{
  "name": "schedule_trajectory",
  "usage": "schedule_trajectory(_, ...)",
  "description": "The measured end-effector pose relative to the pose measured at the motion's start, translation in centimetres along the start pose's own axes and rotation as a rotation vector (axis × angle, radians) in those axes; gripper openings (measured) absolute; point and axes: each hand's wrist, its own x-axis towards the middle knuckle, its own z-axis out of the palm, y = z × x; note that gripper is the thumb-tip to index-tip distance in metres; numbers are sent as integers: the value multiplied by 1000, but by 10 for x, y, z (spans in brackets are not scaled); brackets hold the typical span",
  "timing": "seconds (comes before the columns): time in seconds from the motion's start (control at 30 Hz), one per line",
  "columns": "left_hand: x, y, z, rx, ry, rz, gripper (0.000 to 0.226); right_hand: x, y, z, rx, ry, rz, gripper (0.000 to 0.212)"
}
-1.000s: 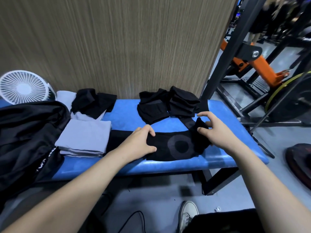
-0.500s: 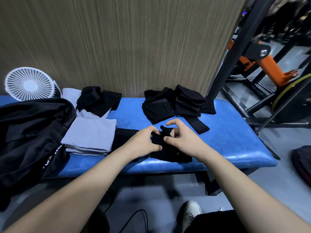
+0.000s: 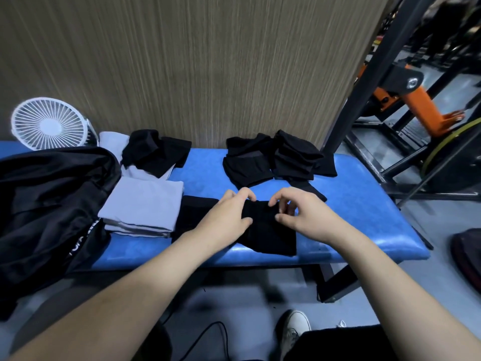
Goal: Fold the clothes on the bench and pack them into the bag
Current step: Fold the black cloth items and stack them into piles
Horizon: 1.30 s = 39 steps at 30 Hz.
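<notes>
- Hands are seen side by side over the black garment (image 3: 270,235) lying at the front edge of the blue bench (image 3: 364,217); the left hand (image 3: 223,220) has thumb and fingers curled onto the garment's upper left fold, and the right hand (image 3: 299,213) has its fingertips bent down, pinching the top edge.
- Bare blue padding is left to the right of the garment, up to the bench's rounded right end, and a narrower strip is left between the garment and the piles behind.
- One folded grey stack (image 3: 141,207) is set just left of the garment, touching the black bag (image 3: 46,204), which overhangs the bench's left front edge.
- Two black piles (image 3: 276,158) are counted at the back edge against the wood-grain wall (image 3: 208,61), with one loose black strip (image 3: 307,190) just in front of them.
- One more black heap (image 3: 156,152) is lying on a white garment (image 3: 114,142) at the back left.
- One white fan (image 3: 48,123) is standing behind the bag.
- One shoe (image 3: 294,329) is seen on the floor below the bench.
</notes>
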Motion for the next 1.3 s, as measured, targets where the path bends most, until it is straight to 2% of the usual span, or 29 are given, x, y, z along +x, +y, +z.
schedule_trajectory(0.13,-6,3,0,224,127,127,41,-2,9,0,-97,-181,38,40)
schedule_trajectory(0.2,-6,3,-2,363,188,238,32,0,9,5,-129,-192,35,46)
schedule_trajectory(0.27,-7,2,-5,436,163,282,20,3,7,10,-160,-179,18,50)
schedule_trajectory(0.37,-7,-2,-5,487,107,229,35,9,2,15,-194,-183,7,53)
schedule_trajectory(0.57,-9,-11,-15,594,49,200,46,18,-3,23,-261,-171,-34,60)
schedule_trajectory(0.73,-9,-14,-19,594,45,177,48,23,-2,22,-225,-202,-35,59)
schedule_trajectory(0.83,-6,-15,-19,545,35,160,42,25,2,19,-134,-208,-22,50)
schedule_trajectory(0.97,6,-15,-20,448,129,133,24,29,3,10,91,-90,19,22)
schedule_trajectory(1.1,30,-11,-19,365,280,89,11,44,16,9,-15,118,0,6)
schedule_trajectory(1.2,47,-11,-17,316,340,3,10,59,29,13,-105,193,-12,14)
schedule_trajectory(1.3,61,-15,-13,335,340,-142,20,76,32,18,-185,268,-77,29)
